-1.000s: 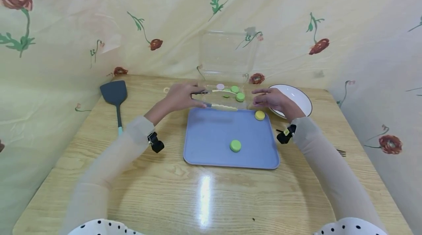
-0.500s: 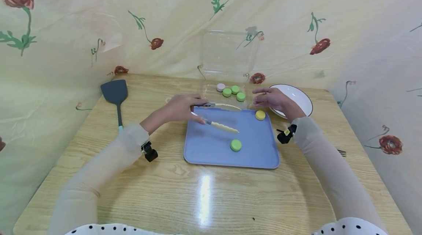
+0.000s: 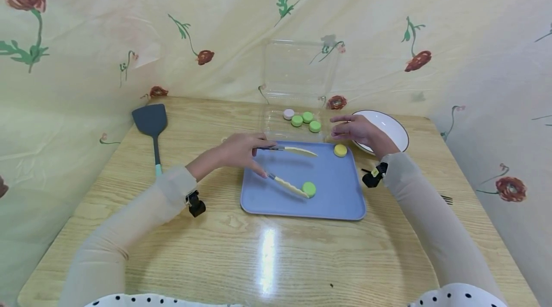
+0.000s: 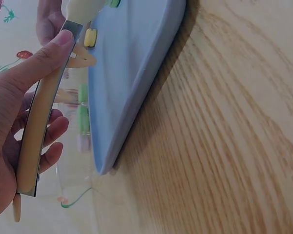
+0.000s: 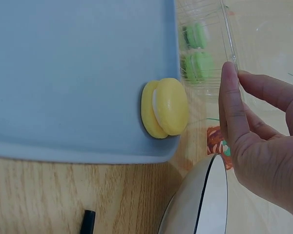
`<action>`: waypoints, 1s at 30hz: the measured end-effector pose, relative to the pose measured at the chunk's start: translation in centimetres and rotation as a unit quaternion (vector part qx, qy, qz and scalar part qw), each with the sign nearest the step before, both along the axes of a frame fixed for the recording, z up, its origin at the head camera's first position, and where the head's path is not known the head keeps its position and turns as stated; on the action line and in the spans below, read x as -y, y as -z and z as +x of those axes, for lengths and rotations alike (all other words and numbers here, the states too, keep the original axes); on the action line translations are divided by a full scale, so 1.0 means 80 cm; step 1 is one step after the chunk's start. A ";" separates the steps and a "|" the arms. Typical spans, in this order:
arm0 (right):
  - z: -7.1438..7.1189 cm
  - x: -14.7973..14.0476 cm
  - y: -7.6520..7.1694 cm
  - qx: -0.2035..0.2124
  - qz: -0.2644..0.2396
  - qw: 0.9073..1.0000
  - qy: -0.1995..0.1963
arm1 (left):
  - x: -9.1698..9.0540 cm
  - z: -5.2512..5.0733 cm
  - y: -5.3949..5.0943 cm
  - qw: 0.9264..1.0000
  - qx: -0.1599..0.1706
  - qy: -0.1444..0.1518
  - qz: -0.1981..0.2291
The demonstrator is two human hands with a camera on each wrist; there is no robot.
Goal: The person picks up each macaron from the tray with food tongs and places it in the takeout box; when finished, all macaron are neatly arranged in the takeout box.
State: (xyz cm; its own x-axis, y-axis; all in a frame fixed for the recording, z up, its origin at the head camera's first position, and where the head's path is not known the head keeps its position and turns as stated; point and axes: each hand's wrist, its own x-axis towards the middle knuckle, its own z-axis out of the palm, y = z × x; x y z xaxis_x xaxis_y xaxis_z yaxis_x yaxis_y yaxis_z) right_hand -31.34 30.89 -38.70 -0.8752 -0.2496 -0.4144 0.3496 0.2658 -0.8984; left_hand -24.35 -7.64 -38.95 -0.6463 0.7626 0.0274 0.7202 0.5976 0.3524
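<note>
- We see the left hand point(image 3: 241, 150) grasping tongs point(image 3: 300, 151), its thumb along the near arm and its fingers at the far arm.
- The two arms of the tongs stand spread above the tray point(image 3: 267, 204); the near tip is at the left side of a green macaron point(image 3: 309, 189), and we cannot tell whether they touch.
- That macaron lies on the blue tray, toward its near edge, right of the middle.
- We find a yellow macaron point(image 3: 340, 150) in the tray's far right corner.
- The right hand point(image 3: 355, 130) pinches the rim of a clear box point(image 5: 228, 36) between thumb and fingers, at the box's right side.
- The box sits just beyond the tray, with one pale pink macaron point(image 3: 288, 114) and three green ones inside; its lid point(image 3: 299, 67) is raised at the far side.
- Right of the box we see a white bowl point(image 3: 390, 125) with a dark rim, partly behind the right hand.
- A dark spatula point(image 3: 150, 120) lies on the wooden table point(image 3: 207, 259), far left; fork tines point(image 3: 447, 199) show at the right, beyond the sleeve.
</note>
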 end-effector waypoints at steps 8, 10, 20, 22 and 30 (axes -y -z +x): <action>0.000 0.002 0.000 0.001 0.003 1.000 0.003 | -0.005 0.003 0.009 1.000 -0.008 0.014 -0.006; 0.000 0.001 0.000 0.001 0.002 1.000 0.002 | -0.006 0.003 0.010 1.000 -0.010 0.020 -0.007; -0.001 0.001 0.000 0.004 0.006 1.000 0.005 | -0.010 0.004 0.011 0.999 -0.021 0.039 -0.020; -0.001 0.001 0.000 0.004 0.006 1.000 0.004 | -0.011 0.004 0.012 0.999 -0.024 0.040 -0.021; -0.001 0.001 0.001 0.008 -0.005 1.000 0.001 | -0.013 0.004 0.015 0.999 -0.027 0.043 -0.013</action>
State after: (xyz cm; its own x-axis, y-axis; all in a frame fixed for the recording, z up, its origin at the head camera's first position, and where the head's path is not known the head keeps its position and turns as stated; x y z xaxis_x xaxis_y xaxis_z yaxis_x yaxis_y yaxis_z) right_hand -31.44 30.82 -38.75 -0.8693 -0.2509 -0.4258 0.3644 0.2566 -0.8952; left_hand -24.05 -6.61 -40.12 -0.5768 0.8159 0.0392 0.7865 0.5417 0.2966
